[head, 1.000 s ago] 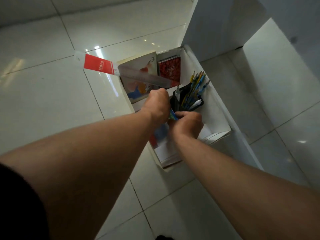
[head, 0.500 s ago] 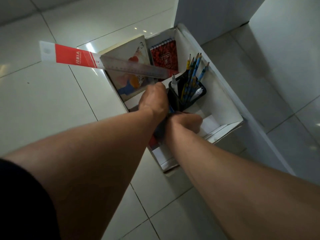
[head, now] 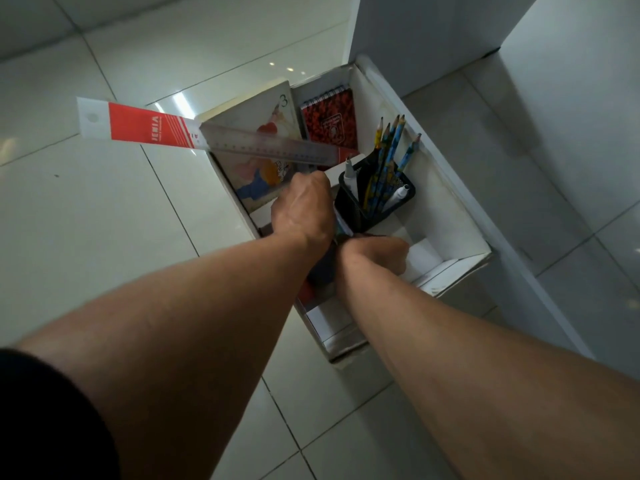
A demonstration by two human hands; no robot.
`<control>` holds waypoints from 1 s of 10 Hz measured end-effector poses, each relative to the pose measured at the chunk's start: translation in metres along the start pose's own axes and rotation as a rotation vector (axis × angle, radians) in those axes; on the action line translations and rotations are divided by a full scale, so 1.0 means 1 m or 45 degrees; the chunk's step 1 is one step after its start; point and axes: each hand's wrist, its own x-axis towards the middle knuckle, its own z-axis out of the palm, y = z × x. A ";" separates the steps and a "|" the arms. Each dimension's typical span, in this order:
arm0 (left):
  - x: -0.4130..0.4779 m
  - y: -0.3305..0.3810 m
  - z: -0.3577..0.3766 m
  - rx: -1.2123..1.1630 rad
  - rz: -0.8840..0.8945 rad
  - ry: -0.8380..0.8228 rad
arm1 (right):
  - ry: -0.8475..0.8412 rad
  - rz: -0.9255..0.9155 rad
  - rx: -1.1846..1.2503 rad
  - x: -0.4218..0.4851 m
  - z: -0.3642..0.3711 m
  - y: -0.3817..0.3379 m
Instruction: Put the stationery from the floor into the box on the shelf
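Note:
A white cardboard box point(head: 446, 202) stands open below me. My left hand point(head: 301, 207) is closed on one end of a clear ruler point(head: 263, 147) in a red and white sleeve; the ruler lies across the box's left rim and sticks out over the floor. My right hand point(head: 379, 252) is curled low inside the box beside a black mesh pen cup point(head: 372, 204). A small blue and white item point(head: 342, 226) shows between the two hands, mostly hidden. The cup holds several blue pencils point(head: 389, 150) and two white pens.
An illustrated book point(head: 258, 110) and a red spiral notebook point(head: 330, 121) stand at the box's far end. White paper lies in the box's near compartments. A white shelf panel point(head: 415, 36) rises behind it. Glossy white floor tiles point(head: 104, 220) surround it.
My right hand has sunk lower into the box beside the pen cup. The ruler's free end has swung slightly left over the floor. My left hand stays by the cup.

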 end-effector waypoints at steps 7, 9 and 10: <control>-0.011 -0.006 -0.011 0.036 0.142 0.044 | -0.046 0.084 0.056 0.000 0.014 -0.006; -0.043 -0.008 -0.054 0.059 0.241 -0.090 | 0.281 -0.120 0.332 -0.048 -0.018 -0.021; -0.071 -0.009 -0.060 0.257 0.358 -0.073 | 0.175 -0.491 -0.027 -0.078 -0.038 -0.013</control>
